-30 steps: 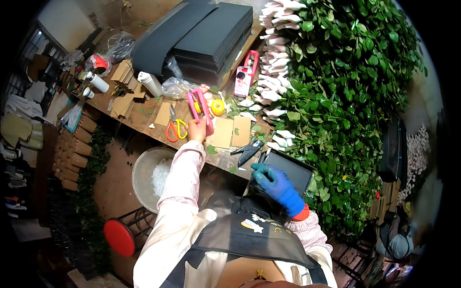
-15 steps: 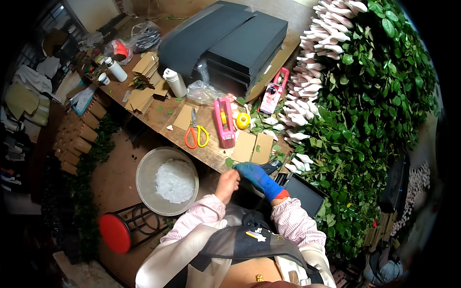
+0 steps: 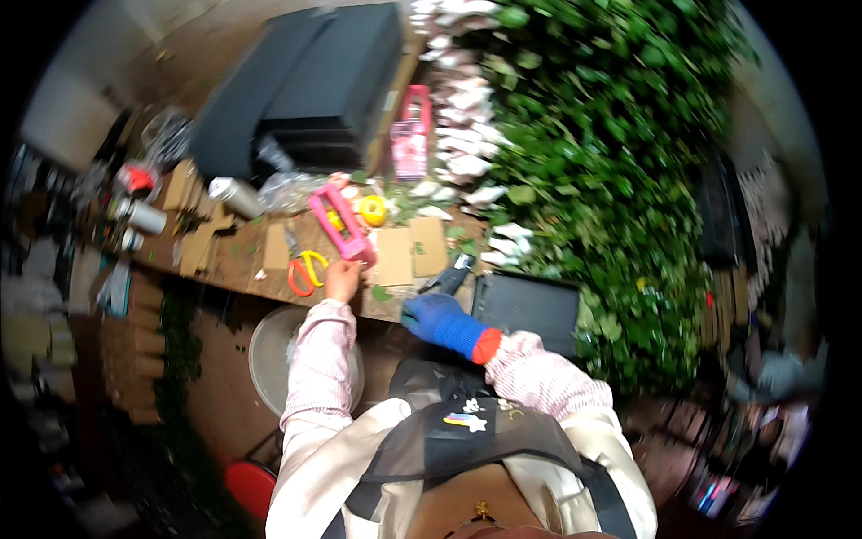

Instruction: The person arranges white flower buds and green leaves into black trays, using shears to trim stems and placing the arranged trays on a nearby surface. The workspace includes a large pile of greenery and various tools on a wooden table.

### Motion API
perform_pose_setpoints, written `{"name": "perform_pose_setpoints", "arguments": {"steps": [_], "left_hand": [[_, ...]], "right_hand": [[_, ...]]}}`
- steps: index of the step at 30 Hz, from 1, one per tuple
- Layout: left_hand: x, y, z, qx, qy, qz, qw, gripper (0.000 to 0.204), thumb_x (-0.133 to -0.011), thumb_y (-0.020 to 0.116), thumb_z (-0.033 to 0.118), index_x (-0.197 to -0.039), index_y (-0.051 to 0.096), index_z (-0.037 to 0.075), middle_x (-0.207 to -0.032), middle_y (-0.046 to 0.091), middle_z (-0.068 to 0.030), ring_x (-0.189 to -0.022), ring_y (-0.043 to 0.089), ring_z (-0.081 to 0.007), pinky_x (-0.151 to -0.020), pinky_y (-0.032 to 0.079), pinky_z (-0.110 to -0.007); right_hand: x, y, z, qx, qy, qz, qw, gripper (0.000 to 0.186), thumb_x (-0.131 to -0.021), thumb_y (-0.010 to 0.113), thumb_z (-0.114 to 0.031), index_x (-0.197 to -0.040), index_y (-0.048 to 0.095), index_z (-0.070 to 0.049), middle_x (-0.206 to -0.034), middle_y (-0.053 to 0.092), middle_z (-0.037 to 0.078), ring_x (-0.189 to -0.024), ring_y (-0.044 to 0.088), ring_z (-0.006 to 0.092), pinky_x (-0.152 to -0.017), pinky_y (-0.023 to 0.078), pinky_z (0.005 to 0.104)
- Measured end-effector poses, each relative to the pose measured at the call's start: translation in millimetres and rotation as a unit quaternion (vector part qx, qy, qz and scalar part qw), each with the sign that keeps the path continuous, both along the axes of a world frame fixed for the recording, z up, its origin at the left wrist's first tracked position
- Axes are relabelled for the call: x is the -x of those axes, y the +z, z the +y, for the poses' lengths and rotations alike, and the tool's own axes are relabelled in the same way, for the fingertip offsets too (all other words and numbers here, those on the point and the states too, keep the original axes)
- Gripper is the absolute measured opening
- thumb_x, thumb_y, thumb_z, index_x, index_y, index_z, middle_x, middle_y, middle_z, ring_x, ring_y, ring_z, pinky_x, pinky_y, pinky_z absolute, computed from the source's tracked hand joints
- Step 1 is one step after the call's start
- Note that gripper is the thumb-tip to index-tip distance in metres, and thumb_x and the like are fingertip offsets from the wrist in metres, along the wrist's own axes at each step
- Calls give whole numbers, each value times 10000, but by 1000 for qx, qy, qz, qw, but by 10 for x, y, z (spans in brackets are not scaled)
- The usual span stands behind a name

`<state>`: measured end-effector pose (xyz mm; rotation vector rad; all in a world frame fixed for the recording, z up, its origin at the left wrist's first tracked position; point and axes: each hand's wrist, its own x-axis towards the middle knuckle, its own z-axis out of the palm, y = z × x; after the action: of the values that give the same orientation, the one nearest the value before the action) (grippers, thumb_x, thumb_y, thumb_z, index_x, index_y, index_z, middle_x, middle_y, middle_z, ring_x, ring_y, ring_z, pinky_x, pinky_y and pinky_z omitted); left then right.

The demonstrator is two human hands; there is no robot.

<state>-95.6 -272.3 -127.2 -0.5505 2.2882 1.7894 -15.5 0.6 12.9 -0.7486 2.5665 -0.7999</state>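
My bare left hand (image 3: 342, 280) is at the near end of a pink tape dispenser (image 3: 334, 220), with its fingers drawn together. Blur hides what may be between them. Just left of it lie scissors (image 3: 304, 275) with one orange and one yellow handle loop. My right hand (image 3: 435, 319), in a blue knitted glove with an orange cuff, hovers at the table's front edge. Its fingers are curled, and what they may hold cannot be made out. Beyond it, flat brown cardboard pieces (image 3: 395, 256) and a black-handled tool (image 3: 453, 272) lie on the wooden table (image 3: 242, 269).
Leafy green stems with white-wrapped heads (image 3: 467, 139) are piled on the right. A black tray (image 3: 525, 305) sits beside my right forearm. Dark sheets (image 3: 314, 81) are stacked at the back. Below the table stand a round tub (image 3: 269, 359) and a red stool (image 3: 250, 485).
My hands, close together before, are now apart: the left has moved forward to the tape dispenser, the right stays near the table edge. The whole view has shifted, with table things further left.
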Motion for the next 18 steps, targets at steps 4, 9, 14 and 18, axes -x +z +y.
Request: {"name": "perform_pose_setpoints", "arguments": {"steps": [4,9,14,18], "left_hand": [[158,151,-7,258,-137,33,956,317,-887,742,307,-778,741,9,-638,689,-107,-600,671,-201,-578,508,-411],[-67,719,889,28,-183,61,981,118,-885,753,92,-839,717,-11,-708,692,-59,-654,602,-117,-624,496,-348],[-382,2196,2476,104,-330,351,870,84,-875,789,139,-901,763,63,-935,698,-73,-896,630,-246,-797,501,-351],[-544,2344,3743,203,-389,501,746,108,-811,791,196,-841,763,96,-1207,677,-110,-1181,556,-366,-988,449,-516]], "right_hand": [[-23,-54,136,11,-31,12,999,244,-945,621,-348,-978,691,-117,-918,724,169,-869,701,404,-772,544,520],[-336,632,661,101,-6,-52,994,244,-953,635,-338,-1030,727,-126,-992,734,180,-919,714,369,-813,561,472],[-1144,1477,1832,420,-87,-256,866,300,-1055,623,-293,-1187,746,-53,-1065,764,72,-1009,721,201,-934,548,343],[-1799,1060,2574,558,-236,-262,751,459,-1057,615,-416,-1145,733,19,-1111,758,121,-1058,722,211,-990,562,368]]}}
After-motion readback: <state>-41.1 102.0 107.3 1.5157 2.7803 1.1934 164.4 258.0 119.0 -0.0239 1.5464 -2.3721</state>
